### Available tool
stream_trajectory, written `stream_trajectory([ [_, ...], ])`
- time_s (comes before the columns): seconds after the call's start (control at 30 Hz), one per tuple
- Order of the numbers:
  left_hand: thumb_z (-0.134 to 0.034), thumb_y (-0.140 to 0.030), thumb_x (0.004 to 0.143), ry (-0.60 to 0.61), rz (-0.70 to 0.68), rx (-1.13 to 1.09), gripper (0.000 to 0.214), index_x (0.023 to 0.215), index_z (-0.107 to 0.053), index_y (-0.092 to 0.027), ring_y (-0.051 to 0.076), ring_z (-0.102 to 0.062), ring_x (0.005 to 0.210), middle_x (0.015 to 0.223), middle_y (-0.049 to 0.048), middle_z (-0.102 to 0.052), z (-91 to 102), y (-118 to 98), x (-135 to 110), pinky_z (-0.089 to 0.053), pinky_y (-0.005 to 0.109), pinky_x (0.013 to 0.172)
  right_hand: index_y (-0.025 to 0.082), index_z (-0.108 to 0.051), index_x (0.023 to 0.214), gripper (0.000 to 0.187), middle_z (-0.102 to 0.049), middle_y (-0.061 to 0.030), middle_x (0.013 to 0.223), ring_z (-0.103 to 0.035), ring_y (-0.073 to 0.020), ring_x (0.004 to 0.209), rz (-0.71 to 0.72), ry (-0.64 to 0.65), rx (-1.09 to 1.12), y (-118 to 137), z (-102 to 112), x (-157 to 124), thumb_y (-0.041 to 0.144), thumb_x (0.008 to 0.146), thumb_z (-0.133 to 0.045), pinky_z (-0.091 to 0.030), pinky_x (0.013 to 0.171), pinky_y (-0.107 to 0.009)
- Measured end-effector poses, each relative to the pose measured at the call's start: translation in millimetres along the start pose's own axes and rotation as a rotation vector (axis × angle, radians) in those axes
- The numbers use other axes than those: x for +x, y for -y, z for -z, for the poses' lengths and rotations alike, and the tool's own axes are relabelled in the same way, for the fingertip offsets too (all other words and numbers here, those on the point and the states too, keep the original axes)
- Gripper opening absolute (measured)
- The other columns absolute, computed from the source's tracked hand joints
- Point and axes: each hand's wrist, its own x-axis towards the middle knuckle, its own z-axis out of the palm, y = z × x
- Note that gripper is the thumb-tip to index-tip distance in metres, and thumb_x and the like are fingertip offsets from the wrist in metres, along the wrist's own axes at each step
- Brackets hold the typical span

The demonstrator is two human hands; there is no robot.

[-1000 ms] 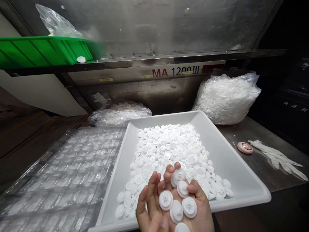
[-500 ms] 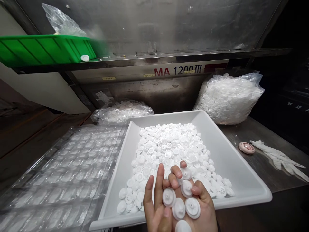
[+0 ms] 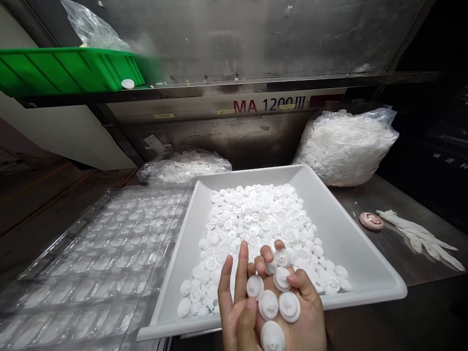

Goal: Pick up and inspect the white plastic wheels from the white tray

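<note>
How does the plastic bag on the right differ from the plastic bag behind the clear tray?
The right bag is big and bulging; the left bag is smaller and flatter. The right bag stands tall; the left bag lies low. Both are clear, hold white parts and sit behind the white tray.

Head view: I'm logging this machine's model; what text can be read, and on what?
"MA 1200 III": on the grey steel machine panel.
Small yellow stickers on that panel: too small to read.
White label on the slanted frame: blurred.
Pale characters on the dark right-hand casing: unreadable.
</note>
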Motion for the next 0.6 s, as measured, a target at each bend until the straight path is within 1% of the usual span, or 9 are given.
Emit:
stream_trajectory([
  [0.13, -0.045, -0.023, 0.08, -0.015, 0.155, -0.126, 0.037, 0.116, -0.051, -0.027, 0.024, -0.052, 0.118, 0.131, 0.0047, -0.054, 1.3, -5, 8, -0.034, 0.041, 0.105, 0.028, -0.058, 0.09, 0.029, -0.056, 0.0018, 0.086, -0.057, -0.0146, 0.081, 0.032, -0.042, -0.043, -3, -2, -1, 0.019, 0.064, -0.049, -0.042, 0.095, -0.039],
  [0.2, -0.044, -0.024, 0.081, -0.026, 0.27, -0.173, 0.04, 0.121, -0.047, -0.025, 0.023, -0.053, 0.117, 0.129, 0.0068, -0.056, 2.0, -7, 13, -0.035, 0.038, 0.104, 0.029, -0.057, 0.09, 0.031, -0.055, 0.0015, 0.087, -0.055, -0.0139, 0.083, 0.1, -0.02, -0.109, -5, -4, -2, 0.014, 0.064, -0.048, -0.038, 0.098, -0.038],
  [0.27, -0.043, -0.023, 0.082, -0.048, 0.398, -0.215, 0.042, 0.124, -0.043, -0.022, 0.024, -0.055, 0.114, 0.125, 0.0102, -0.058, 2.6, -9, 17, -0.039, 0.038, 0.101, 0.029, -0.056, 0.089, 0.032, -0.054, 0.002, 0.085, -0.053, -0.013, 0.081, 0.19, 0.02, -0.233, -6, -7, -3, 0.01, 0.065, -0.048, -0.037, 0.098, -0.038],
  [0.33, -0.042, -0.019, 0.081, -0.085, 0.484, -0.255, 0.043, 0.124, -0.042, -0.02, 0.025, -0.058, 0.11, 0.122, 0.0118, -0.059, 3.5, -10, 20, -0.043, 0.038, 0.096, 0.028, -0.055, 0.087, 0.026, -0.051, 0.0032, 0.082, -0.049, -0.0118, 0.075, 0.267, 0.039, -0.406, -8, -8, -3, 0.009, 0.07, -0.05, -0.04, 0.093, -0.035],
  [0.4, -0.043, -0.015, 0.08, -0.124, 0.51, -0.288, 0.037, 0.117, -0.046, -0.019, 0.022, -0.061, 0.104, 0.113, 0.0096, -0.063, 5.6, -9, 23, -0.046, 0.034, 0.091, 0.027, -0.053, 0.084, 0.017, -0.048, 0.004, 0.078, -0.044, -0.0111, 0.071, 0.304, 0.033, -0.559, -10, -9, -2, 0.012, 0.076, -0.053, -0.043, 0.084, -0.029],
  [0.43, -0.043, -0.012, 0.079, -0.132, 0.514, -0.306, 0.033, 0.11, -0.05, -0.019, 0.019, -0.063, 0.099, 0.104, 0.0072, -0.065, 7.0, -8, 24, -0.047, 0.031, 0.088, 0.026, -0.053, 0.082, 0.014, -0.047, 0.0041, 0.078, -0.042, -0.0108, 0.069, 0.303, 0.023, -0.594, -11, -9, -1, 0.013, 0.078, -0.054, -0.043, 0.08, -0.026],
  [0.5, -0.045, -0.009, 0.078, -0.132, 0.518, -0.339, 0.024, 0.097, -0.055, -0.02, 0.014, -0.065, 0.086, 0.087, 0.0022, -0.064, 10.1, -7, 25, -0.049, 0.027, 0.083, 0.025, -0.051, 0.079, 0.013, -0.045, 0.0043, 0.076, -0.041, -0.0102, 0.067, 0.271, 0.009, -0.584, -11, -7, 2, 0.013, 0.077, -0.056, -0.043, 0.076, -0.025],
  [0.53, -0.046, -0.01, 0.078, -0.127, 0.519, -0.358, 0.021, 0.093, -0.056, -0.021, 0.013, -0.064, 0.082, 0.081, 0.0008, -0.062, 11.6, -7, 26, -0.049, 0.026, 0.081, 0.024, -0.049, 0.077, 0.014, -0.044, 0.0046, 0.076, -0.041, -0.0097, 0.065, 0.252, 0.003, -0.553, -11, -7, 4, 0.012, 0.076, -0.055, -0.044, 0.076, -0.026],
  [0.6, -0.046, -0.014, 0.08, -0.123, 0.51, -0.392, 0.017, 0.091, -0.055, -0.021, 0.014, -0.064, 0.082, 0.082, 0.0004, -0.06, 14.1, -7, 29, -0.051, 0.026, 0.077, 0.023, -0.046, 0.074, 0.016, -0.042, 0.0053, 0.075, -0.042, -0.0089, 0.063, 0.226, -0.011, -0.485, -10, -5, 9, 0.009, 0.072, -0.053, -0.045, 0.078, -0.03],
])
